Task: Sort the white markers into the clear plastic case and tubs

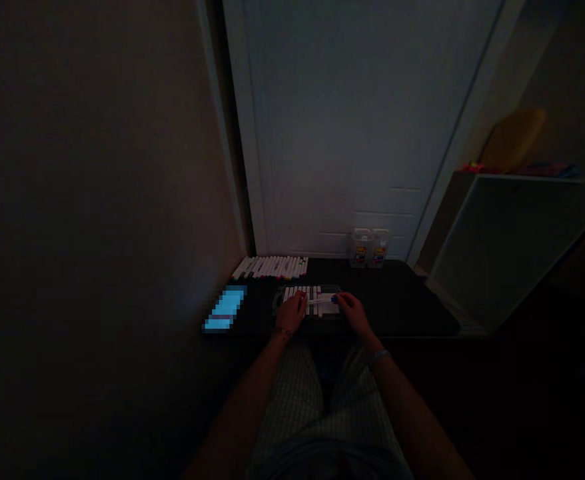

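Marker [322,301]: both hands' grip closing on it, left hand [292,313], right hand [352,310], over tray [278,301]; seating it calling for alignment.

Dark table [402,300] — seemingly markers [271,267], phone [226,309].

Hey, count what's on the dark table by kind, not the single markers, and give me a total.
Marker rows: 1
Marker trays: 1
Clear jars: 2
Lit screens: 1
Loose markers, held across the tray by left hand and right hand: 1
Total: 6
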Available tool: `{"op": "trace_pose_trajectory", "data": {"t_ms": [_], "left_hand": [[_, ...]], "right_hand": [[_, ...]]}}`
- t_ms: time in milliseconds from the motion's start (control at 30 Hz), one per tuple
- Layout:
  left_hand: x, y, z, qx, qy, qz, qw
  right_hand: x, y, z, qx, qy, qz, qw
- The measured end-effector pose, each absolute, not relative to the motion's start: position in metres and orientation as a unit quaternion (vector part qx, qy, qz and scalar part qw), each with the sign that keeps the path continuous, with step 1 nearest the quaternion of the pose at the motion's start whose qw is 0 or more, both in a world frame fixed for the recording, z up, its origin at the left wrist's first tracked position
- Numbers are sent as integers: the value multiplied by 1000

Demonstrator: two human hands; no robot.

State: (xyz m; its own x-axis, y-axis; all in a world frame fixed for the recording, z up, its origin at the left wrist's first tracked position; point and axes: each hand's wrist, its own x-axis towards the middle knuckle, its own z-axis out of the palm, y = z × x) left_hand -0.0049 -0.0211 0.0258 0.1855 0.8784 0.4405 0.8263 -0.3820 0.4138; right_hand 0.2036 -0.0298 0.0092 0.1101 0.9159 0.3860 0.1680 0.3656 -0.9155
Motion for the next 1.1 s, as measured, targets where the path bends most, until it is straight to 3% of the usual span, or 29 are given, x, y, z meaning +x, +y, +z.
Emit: {"op": "trace_pose_trajectory", "data": {"t_ms": [1100], "left_hand": [[-7, -10, 10, 795, 490, 358, -15]], "right_hand": [[203, -29, 6, -460, -607, 318, 565]]}}
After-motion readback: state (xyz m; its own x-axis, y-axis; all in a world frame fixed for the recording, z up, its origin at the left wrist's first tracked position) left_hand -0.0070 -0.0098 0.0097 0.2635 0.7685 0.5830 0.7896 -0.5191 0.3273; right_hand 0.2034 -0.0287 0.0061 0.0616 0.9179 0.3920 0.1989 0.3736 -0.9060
